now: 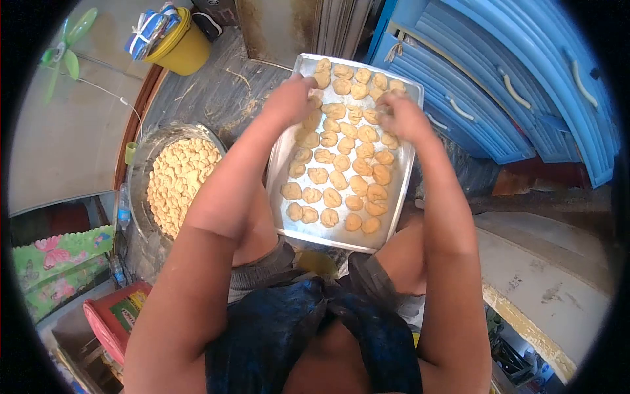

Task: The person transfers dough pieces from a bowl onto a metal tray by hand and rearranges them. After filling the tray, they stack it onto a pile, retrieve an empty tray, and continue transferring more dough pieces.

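Yel. bucket [186, 47] w/ blue pkg [148, 36] atop; blue cab. [472, 82] at R.

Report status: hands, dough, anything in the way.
Left hand at far left of tray, right hand at far right. Dough pieces spread across tray. Hands hide some pieces; finger contact unclear.

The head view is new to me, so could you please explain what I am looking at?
There is no machine here: one person works with bare hands, and this single picture comes from a camera worn on their head, looking forward and down. In front is a metal tray carrying rows of dough-like pieces. The left hand is at its far left edge; the right hand is over the far right part. Whether the fingers grip anything is unclear. To the left, a round basin holds many more such pieces.
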Demonstrator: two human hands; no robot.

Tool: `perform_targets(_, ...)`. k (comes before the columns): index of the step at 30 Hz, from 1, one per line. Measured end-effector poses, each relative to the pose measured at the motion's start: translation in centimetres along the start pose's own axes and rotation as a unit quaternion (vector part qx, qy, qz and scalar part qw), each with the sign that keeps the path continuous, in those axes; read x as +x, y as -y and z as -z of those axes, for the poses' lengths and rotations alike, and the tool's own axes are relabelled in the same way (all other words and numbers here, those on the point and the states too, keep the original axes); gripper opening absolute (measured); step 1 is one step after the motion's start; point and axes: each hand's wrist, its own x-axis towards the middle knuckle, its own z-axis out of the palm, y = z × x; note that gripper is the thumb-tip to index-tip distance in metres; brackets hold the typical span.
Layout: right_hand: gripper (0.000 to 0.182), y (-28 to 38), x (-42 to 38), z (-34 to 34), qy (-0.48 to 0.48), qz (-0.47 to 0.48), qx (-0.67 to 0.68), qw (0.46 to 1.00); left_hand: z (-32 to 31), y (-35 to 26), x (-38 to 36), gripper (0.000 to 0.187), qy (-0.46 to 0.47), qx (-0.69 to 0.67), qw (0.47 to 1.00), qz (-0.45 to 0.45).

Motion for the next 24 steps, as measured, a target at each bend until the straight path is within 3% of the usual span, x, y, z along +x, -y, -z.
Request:
perform_targets(1,0.027,-0.1,-0.3,-0.8,-0.014,0.046,-0.018,0.999,-1.5,0.6,-0.2,0.033,-0.032,0.024,0.998,-0.037)
perform_targets(2,0.027,-0.3,-0.4,-1.4,-0.017,0.047,-0.018,0.999,-2.9,1.1,-0.3,0.033,-0.034,0.026,0.998,-0.039)
perform_targets(5,0.028,-0.2,-0.3,-2.5,0.002,0.029,-0.055,0.998,-4.1,0.1,-0.3,0.03,-0.078,0.055,0.982,-0.165)
perform_targets(8,0.029,-0.2,0.2,-2.9,-0.071,0.035,-0.091,0.993,-5.2,-0.3,1.1,0.025,-0.019,0.083,0.98,-0.182)
perform_targets(10,0.03,0.2,0.1,-2.9,-0.158,0.048,-0.117,0.979,-5.4,-0.7,1.7,0.024,-0.028,0.08,0.98,-0.179)
perform_targets(15,0.033,-0.2,-0.7,0.3,-0.048,-0.058,-0.018,0.997,-5.6,-0.8,2.4,0.024,-0.083,0.094,0.973,-0.195)
perform_targets(17,0.033,-1.5,-1.2,0.3,-0.01,-0.089,-0.018,0.996,-5.8,-1.4,2.5,0.017,-0.145,0.04,0.954,-0.26)
perform_targets(18,0.033,-1.7,-1.2,0.2,-0.01,-0.09,-0.019,0.996,-6.0,-1.7,2.4,0.017,-0.145,0.038,0.954,-0.26)
perform_targets(20,0.032,-2.0,-1.0,-0.1,0.023,-0.112,0.023,0.993,-6.2,-2.3,2.2,0.026,-0.044,0.076,0.956,-0.281)
perform_targets(22,0.032,-2.3,-0.7,-0.9,-0.021,-0.103,0.015,0.994,-7.0,-2.6,2.5,0.025,-0.029,0.077,0.96,-0.267)
perform_targets(24,0.033,-1.9,-0.7,-0.9,-0.065,-0.094,0.007,0.993,-7.2,-2.8,2.8,0.025,-0.091,0.085,0.961,-0.249)
